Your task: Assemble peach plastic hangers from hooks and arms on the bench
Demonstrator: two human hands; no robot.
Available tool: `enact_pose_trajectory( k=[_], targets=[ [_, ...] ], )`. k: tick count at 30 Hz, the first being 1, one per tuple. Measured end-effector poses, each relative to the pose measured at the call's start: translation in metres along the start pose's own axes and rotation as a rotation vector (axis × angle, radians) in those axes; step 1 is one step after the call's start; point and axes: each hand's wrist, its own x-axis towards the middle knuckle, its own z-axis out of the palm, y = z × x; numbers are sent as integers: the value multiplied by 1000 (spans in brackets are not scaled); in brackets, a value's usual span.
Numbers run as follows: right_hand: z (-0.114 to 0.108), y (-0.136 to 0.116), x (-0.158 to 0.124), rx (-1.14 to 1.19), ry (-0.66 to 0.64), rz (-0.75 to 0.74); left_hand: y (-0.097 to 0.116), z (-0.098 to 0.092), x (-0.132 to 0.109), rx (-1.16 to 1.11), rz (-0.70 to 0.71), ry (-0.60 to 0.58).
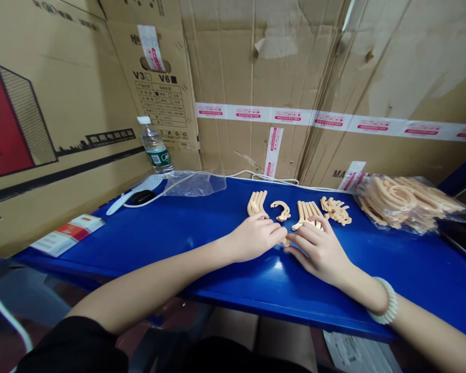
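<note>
My left hand (256, 237) and my right hand (320, 252) meet over the blue table. Their fingertips close on a small light wooden piece (285, 242), mostly covered by the fingers. Just beyond my left hand lies a row of curved wooden strips (258, 202). A hook-shaped wooden piece (282, 209) rests between the two hands, a little farther back. Several wooden sticks lie side by side in another group (308, 210), partly behind my right fingers. To their right is a loose pile of small wooden pieces (337, 211).
At right lies a clear bag of wooden pieces (407, 199), near a dark flat object (462, 241). On the left are a water bottle (157, 147), a pale hairbrush (134, 192), a black oval object (143, 197) and a small box (68, 234). Cardboard (248, 62) walls the back.
</note>
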Motion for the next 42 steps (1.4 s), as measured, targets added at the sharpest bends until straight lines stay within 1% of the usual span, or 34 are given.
enact_pose_trajectory(
  k=[5, 9, 15, 24, 28, 31, 33, 36, 39, 42],
  targets=[
    [-1, -2, 2, 105, -19, 2, -1, -2, -1, -28, 51, 3],
    [-2, -3, 3, 178, -2, 29, -2, -5, -1, -36, 67, 50],
    [-2, -1, 3, 241, 57, 53, -6, -6, -1, -10, 79, 96],
    [0, -2, 3, 296, 57, 81, -7, -6, 1, 12, 111, 132],
    [-1, 4, 1, 390, 95, 175, -12, -10, 1, 76, 158, 160],
    [-4, 15, -1, 387, 140, 255, -22, -14, -1, 41, 120, 203],
    [-5, 23, 0, 386, 138, 312, -31, -17, -2, 0, 71, 168],
    [-5, 30, 0, 412, 123, 383, -48, -22, -6, -24, 3, 35],
    [-3, 32, 0, 420, 109, 400, -66, -25, -11, -49, -101, -86],
    [0, 33, -1, 419, 97, 416, -80, -25, -15, -78, -189, -158]
  ],
)
